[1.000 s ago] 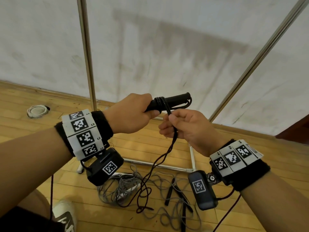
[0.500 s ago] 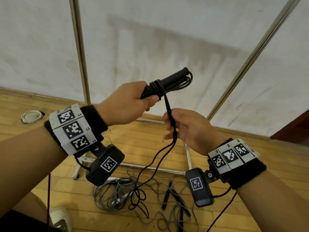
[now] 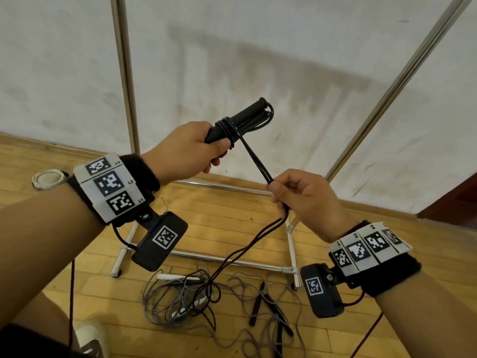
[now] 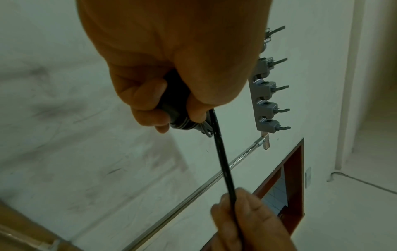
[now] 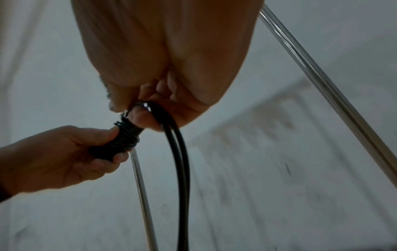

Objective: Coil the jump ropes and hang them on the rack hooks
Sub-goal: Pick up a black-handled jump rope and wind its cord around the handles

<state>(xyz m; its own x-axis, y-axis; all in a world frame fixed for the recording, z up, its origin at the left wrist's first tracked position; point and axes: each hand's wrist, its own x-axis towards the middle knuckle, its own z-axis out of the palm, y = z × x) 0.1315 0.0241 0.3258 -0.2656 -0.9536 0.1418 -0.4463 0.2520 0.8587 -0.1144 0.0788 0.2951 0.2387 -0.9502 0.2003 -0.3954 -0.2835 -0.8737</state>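
Observation:
My left hand (image 3: 196,148) grips the two black jump rope handles (image 3: 247,117) held together, with a few turns of black cord (image 3: 227,130) wound round them. A doubled length of that cord (image 3: 255,161) runs taut down to my right hand (image 3: 291,195), which pinches it between thumb and fingers. Below the right hand the cord (image 3: 232,257) hangs to the floor. In the left wrist view, the grey rack hooks (image 4: 268,105) show behind the hand (image 4: 171,108), and the cord (image 4: 223,166) runs to the right hand (image 4: 238,212). In the right wrist view, the doubled cord (image 5: 182,169) hangs from my fingers (image 5: 141,118).
The chrome rack frame has uprights (image 3: 124,73) and a base bar (image 3: 227,259) on the wooden floor. A tangle of grey rope (image 3: 175,303) and other black handles (image 3: 268,306) lie below my hands. A roll of tape (image 3: 47,178) sits near the wall.
My left hand has tilted the handles up and lifted them. My right hand has slid down and to the right along the cord, drawing it taut.

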